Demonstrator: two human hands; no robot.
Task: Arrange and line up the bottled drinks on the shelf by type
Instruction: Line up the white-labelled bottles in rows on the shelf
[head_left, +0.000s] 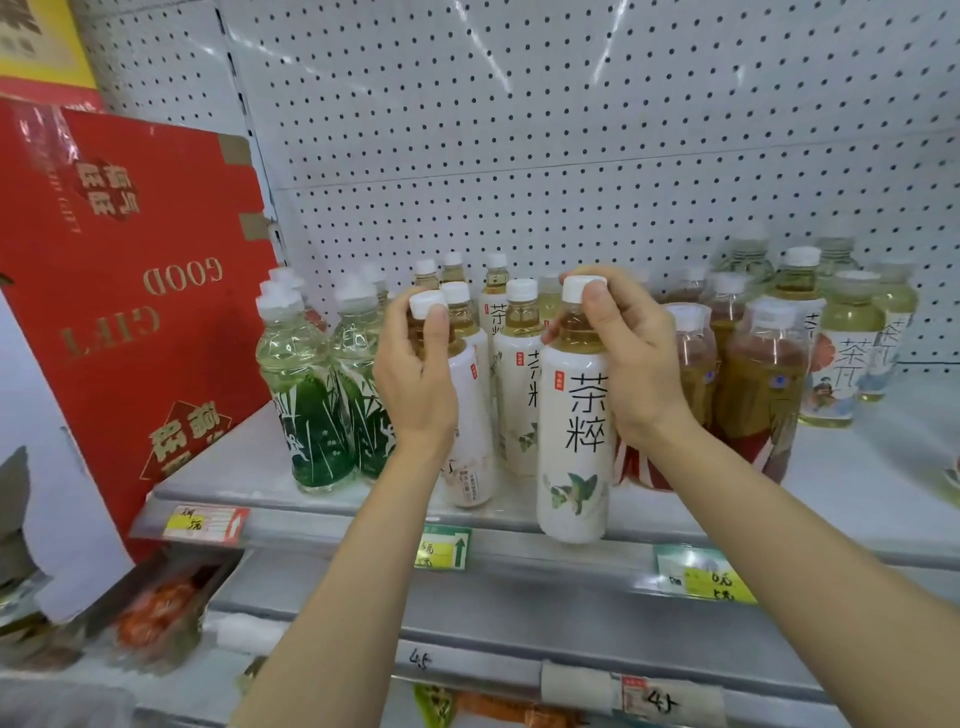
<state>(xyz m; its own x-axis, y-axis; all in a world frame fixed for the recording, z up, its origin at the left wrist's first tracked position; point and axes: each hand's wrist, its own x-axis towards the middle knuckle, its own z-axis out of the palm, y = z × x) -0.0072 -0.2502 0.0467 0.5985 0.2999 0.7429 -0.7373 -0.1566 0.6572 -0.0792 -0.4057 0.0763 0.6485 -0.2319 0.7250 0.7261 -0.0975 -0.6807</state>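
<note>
Right, both hands were loaded. The left hand (415, 374) gripped the neck of a white-labelled tea bottle with a white cap (467, 415), tilted, its base apparently on the grey metal shelf (249, 467). The right hand (634, 358) pinched the cap and neck of a second white-labelled tea bottle with large black characters (574, 441), base hanging over the shelf's front lip, looked unsupported

Risks as I judged them:
- right-hand bottle was held only near the top; a full bottle could swing or slip through the fingers and drop off the edge below the hand
- left-hand bottle leaned toward that hand's right; setting it down crooked could knock the matching white-labelled bottles (519, 374) just behind it
- clear bottles with green leaf labels (322, 410) stood close to the left of the left hand; a wrist swing could topple them domino style
- amber bottles with red-and-brown labels (753, 395) sat right behind the right wrist, so pulling the elbow back could drag one
- types sat close together, easy to slot a bottle into the wrong row
</note>
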